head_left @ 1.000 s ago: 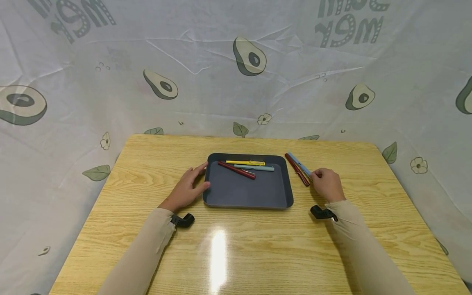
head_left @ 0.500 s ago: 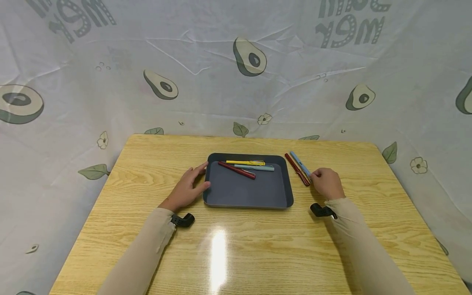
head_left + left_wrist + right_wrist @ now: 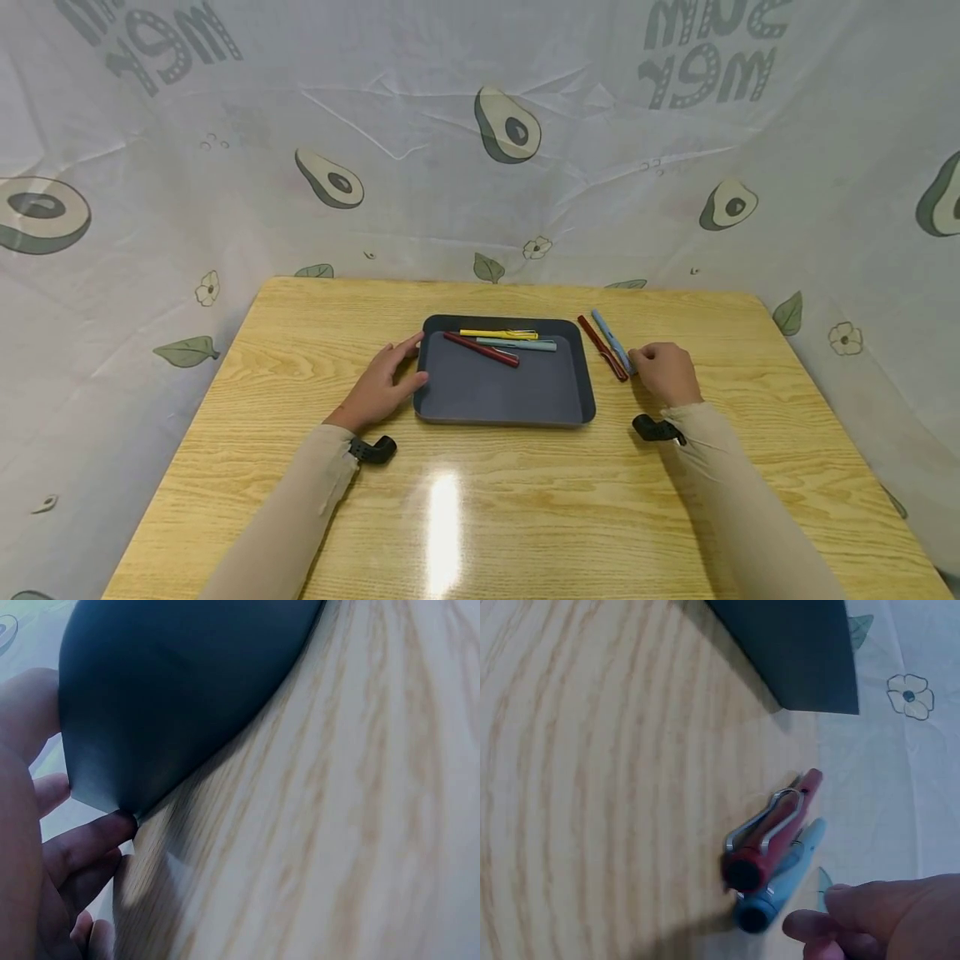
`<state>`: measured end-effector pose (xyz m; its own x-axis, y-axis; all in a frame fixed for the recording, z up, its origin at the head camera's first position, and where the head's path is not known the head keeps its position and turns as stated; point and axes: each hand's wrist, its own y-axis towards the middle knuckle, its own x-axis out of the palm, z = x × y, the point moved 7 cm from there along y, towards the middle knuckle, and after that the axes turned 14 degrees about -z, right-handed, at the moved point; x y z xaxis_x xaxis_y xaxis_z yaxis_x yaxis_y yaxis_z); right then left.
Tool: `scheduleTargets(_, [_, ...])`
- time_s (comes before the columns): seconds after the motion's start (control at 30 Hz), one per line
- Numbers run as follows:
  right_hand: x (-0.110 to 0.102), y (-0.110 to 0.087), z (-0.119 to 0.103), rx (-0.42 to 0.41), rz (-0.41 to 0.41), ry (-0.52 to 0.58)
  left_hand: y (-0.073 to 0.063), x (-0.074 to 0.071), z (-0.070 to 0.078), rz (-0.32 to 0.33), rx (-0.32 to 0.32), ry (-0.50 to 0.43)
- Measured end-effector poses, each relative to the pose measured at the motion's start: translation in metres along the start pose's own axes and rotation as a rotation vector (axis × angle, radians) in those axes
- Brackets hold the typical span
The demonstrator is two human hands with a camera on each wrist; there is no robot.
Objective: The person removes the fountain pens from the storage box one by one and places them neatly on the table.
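My left hand rests along the left side of the dark grey tray, its thumb and fingertips at the rim and wall. In the left wrist view, fingers touch the tray's corner. Three pens lie inside the tray: a yellow pen, a pale blue-green pen and a dark red pen. Right of the tray, a red pen lies beside a light blue pen. My right hand is at the blue pen's near end; in the right wrist view its fingertips sit just beside the cap.
The wooden table has a bright glare streak in front of the tray. A pale curtain printed with avocados hangs behind the table and down both sides. Each wrist carries a black camera mount.
The far end of the blue pen has swung slightly right, opening a gap from the red pen's far end. My left hand and the tray stay in place; the head view shifts slightly.
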<state>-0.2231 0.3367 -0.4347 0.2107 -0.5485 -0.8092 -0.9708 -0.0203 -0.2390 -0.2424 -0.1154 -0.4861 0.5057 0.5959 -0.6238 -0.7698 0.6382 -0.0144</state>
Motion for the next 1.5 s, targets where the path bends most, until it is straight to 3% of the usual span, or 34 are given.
scheduleTargets(0.23, [-0.014,-0.009,-0.013,-0.075,0.104,0.002,0.0,0.001,0.0,-0.001,0.006,-0.007])
scheduleTargets(0.53, [-0.012,-0.016,-0.066,-0.191,0.146,-0.02,0.0,-0.001,0.0,-0.004,0.0,-0.026])
scheduleTargets(0.83, [0.016,-0.015,-0.131,-0.314,0.083,-0.146,-0.001,0.0,-0.005,-0.009,-0.01,-0.027])
scheduleTargets(1.1, [0.046,-0.001,-0.174,-0.39,0.006,-0.235,-0.001,0.0,-0.003,0.0,-0.017,-0.009])
scheduleTargets(1.27, [0.067,0.015,-0.186,-0.392,-0.049,-0.323,-0.001,-0.001,-0.002,0.01,-0.002,-0.001])
scheduleTargets(1.5, [0.088,0.034,-0.183,-0.338,-0.141,-0.405,0.0,0.0,-0.005,0.013,0.009,0.007])
